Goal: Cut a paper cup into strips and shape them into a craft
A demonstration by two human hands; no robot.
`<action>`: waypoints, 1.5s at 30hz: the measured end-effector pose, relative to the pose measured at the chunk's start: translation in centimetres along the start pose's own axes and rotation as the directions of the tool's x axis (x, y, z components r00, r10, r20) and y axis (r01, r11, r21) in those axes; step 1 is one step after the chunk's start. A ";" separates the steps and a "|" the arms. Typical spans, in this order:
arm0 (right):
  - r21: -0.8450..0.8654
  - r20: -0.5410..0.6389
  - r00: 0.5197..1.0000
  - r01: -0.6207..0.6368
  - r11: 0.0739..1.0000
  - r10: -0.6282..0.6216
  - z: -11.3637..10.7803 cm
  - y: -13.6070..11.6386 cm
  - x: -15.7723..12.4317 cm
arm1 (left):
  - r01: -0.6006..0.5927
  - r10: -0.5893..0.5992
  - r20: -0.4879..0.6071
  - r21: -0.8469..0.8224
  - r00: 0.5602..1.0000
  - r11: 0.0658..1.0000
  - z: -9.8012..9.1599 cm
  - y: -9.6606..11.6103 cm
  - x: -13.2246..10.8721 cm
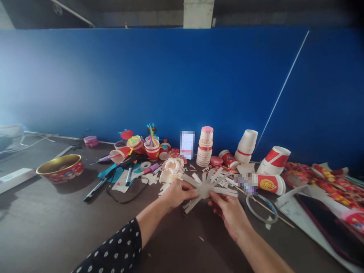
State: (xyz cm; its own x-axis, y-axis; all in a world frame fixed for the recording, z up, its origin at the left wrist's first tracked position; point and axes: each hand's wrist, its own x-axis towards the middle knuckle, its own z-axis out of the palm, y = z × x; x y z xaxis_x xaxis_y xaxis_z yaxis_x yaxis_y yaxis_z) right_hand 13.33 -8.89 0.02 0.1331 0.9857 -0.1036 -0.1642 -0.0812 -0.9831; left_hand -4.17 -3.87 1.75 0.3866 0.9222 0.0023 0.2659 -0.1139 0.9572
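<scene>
Our left hand [178, 194] and right hand [229, 216] both pinch a paper cup cut into strips [203, 189], held just above the table [48, 231] (the strips splay like spokes). Each grip stays light and close to the centre, sparing the thin strips.

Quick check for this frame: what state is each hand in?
Left hand: closed, holding a paper cup cut into splayed strips.
Right hand: closed, holding the same paper cup cut into splayed strips.

Slit paper cup [204, 190], near: partly hidden by left hand [178, 194] and right hand [229, 216]. Upright card [187, 145], far: pixelated, print unreadable. Small object [245, 182], right: blurred, kind untold. Red packaging [332, 185], far right: cut off by edge.
</scene>
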 end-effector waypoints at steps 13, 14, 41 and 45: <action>-0.096 0.195 0.974 0.137 0.986 -0.116 -0.2 -1.0 -0.5 | 0.041 -0.041 0.026 -0.015 0.999 0.999 -0.5 0.0 0.0; -0.128 0.206 0.971 0.146 0.981 -0.118 -0.2 -1.0 -0.6 | 0.132 -0.131 0.048 -0.033 0.990 0.991 -0.6 0.0 0.0; -0.655 0.193 0.978 0.071 0.752 0.075 -0.2 0.7 -0.7 | -0.643 0.416 0.493 0.635 0.764 0.429 2.4 -0.8 -0.2; -0.668 0.276 0.954 0.105 0.737 0.114 -1.0 0.8 -0.3 | -0.608 0.295 0.535 0.638 0.792 0.474 2.4 -1.3 -0.7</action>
State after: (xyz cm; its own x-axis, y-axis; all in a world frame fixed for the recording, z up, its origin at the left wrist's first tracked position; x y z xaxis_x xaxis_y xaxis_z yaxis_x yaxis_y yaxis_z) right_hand 14.17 -9.36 -0.87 -0.1610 0.9723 -0.1697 0.5457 -0.0556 -0.8362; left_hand -2.66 -5.21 -0.21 0.8570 0.4988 0.1296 0.4541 -0.8498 0.2677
